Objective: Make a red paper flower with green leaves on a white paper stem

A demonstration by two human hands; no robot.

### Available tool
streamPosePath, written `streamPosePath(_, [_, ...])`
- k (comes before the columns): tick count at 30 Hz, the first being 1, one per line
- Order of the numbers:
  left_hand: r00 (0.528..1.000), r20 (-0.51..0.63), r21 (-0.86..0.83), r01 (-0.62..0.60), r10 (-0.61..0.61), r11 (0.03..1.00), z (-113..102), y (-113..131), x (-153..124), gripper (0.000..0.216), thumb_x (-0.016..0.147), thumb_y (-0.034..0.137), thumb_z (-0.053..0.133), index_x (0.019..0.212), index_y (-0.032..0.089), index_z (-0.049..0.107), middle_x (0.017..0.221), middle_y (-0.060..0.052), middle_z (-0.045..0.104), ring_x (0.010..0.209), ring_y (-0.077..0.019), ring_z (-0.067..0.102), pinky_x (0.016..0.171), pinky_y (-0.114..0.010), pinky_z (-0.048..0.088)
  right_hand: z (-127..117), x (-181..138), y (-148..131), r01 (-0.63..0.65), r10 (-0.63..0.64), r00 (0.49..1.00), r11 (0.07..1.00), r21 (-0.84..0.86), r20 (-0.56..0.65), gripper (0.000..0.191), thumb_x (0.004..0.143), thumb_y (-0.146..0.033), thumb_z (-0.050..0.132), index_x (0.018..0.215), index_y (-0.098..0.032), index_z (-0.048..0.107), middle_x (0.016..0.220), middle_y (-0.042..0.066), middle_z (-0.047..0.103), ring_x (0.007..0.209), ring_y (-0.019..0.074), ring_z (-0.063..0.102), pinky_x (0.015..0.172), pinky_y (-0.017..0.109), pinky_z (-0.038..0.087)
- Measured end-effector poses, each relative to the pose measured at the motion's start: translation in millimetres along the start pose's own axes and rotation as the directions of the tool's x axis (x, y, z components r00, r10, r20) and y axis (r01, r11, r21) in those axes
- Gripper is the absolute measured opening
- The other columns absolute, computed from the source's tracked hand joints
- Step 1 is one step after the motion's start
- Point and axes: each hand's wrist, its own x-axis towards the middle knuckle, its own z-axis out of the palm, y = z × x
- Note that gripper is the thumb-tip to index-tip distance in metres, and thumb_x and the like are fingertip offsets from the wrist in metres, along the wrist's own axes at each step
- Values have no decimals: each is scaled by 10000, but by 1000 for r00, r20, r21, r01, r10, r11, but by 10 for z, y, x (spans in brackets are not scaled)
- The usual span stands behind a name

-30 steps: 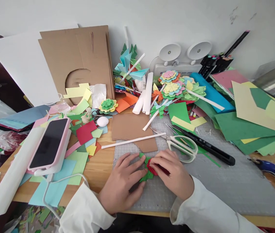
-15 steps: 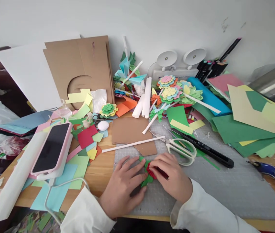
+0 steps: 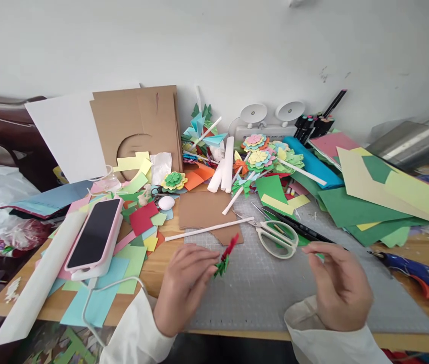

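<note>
My left hand (image 3: 187, 285) is closed, thumb and fingertips pinching a small paper flower (image 3: 229, 247). The flower has a red upper part and jagged green paper below, and is tilted nearly edge-on above the grey cutting mat (image 3: 252, 298). Well apart from it, my right hand (image 3: 339, 283) hovers over the mat's right side with loosely curled fingers. A gap shows between its thumb and forefinger, and I see nothing held there. Closest to the right hand are a black utility knife (image 3: 313, 230), partly hidden behind it, and white-handled scissors (image 3: 277, 240).
A blue glue gun (image 3: 419, 273) lies at the right. Behind the hands are a white paper stick (image 3: 210, 228), cut cardboard (image 3: 202, 210) and finished paper flowers (image 3: 257, 151). A phone (image 3: 95, 237) with a cable stands among paper scraps at the left. Green sheets (image 3: 369, 207) are piled at right.
My right hand has let go of the red and green flower and moved right. My left hand has lifted the flower and tilted it on edge. The view has shifted upward.
</note>
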Motion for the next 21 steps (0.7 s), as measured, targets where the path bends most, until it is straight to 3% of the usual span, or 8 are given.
streamPosePath(2, [951, -52, -292, 277, -304, 915, -106, 44, 31, 199, 895, 232, 532, 966, 225, 718, 1027, -48, 716, 994, -218, 617, 892, -341, 449, 0, 21, -42, -59, 59, 998, 996, 70, 5, 105, 842, -212, 576, 945, -204, 596, 866, 51, 582, 805, 189, 547, 708, 317, 434])
streamPosePath(5, [782, 43, -697, 469, -622, 542, -236, 65, 108, 208, 860, 352, 585, 849, 215, 741, 947, -42, 726, 1004, -221, 612, 893, -319, 453, 108, 73, -133, -231, 178, 942, 959, 163, 284, 108, 878, -304, 532, 891, -210, 585, 801, 31, 571, 728, 162, 532, 652, 285, 435])
streamPosePath(7, [691, 126, -839, 457, -712, 295, -280, 44, 172, 175, 782, 376, 674, 768, 214, 740, 899, -25, 725, 978, -212, 617, 862, -301, 464, 241, 110, -198, -387, 243, 817, 904, 184, 523, 202, 895, -381, 493, 868, -204, 586, 757, 26, 571, 678, 151, 522, 615, 275, 435])
streamPosePath(9, [636, 170, -896, 418, -753, 150, -285, 1, 237, 145, 709, 358, 744, 738, 216, 732, 886, -8, 718, 955, -198, 621, 819, -277, 469, 404, 144, -247, -535, 277, 657, 826, 175, 701, 286, 890, -450, 476, 879, -190, 593, 748, 31, 579, 660, 146, 520, 612, 277, 437])
streamPosePath(11, [639, 186, -912, 396, -746, 111, -257, -59, 301, 149, 688, 338, 763, 753, 209, 727, 906, -10, 709, 964, -193, 616, 796, -262, 463, 578, 180, -269, -631, 274, 530, 760, 157, 803, 350, 880, -499, 469, 900, -175, 597, 763, 38, 586, 658, 141, 514, 615, 279, 429])
streamPosePath(13, [678, 190, -912, 389, -710, 128, -205, -134, 360, 158, 709, 339, 749, 771, 196, 721, 923, -24, 701, 964, -190, 612, 784, -257, 456, 742, 223, -258, -683, 271, 488, 711, 169, 830, 384, 861, -528, 484, 910, -164, 597, 773, 41, 590, 654, 138, 508, 604, 278, 415])
streamPosePath(17, [754, 227, -892, 415, -616, 180, -61, -305, 449, 188, 804, 359, 661, 830, 182, 716, 952, -53, 692, 960, -192, 603, 791, -270, 445, 982, 294, -159, -717, 326, 533, 665, 211, 781, 374, 785, -539, 586, 819, -167, 576, 715, 16, 569, 616, 127, 484, 575, 271, 397])
streamPosePath(21, [815, 278, -852, 454, -508, 260, 83, -451, 468, 233, 850, 357, 603, 820, 163, 728, 927, -70, 696, 953, -207, 591, 833, -297, 433, 1041, 302, -46, -714, 380, 573, 666, 215, 727, 339, 765, -510, 627, 792, -176, 579, 634, -18, 518, 582, 118, 460, 561, 265, 403])
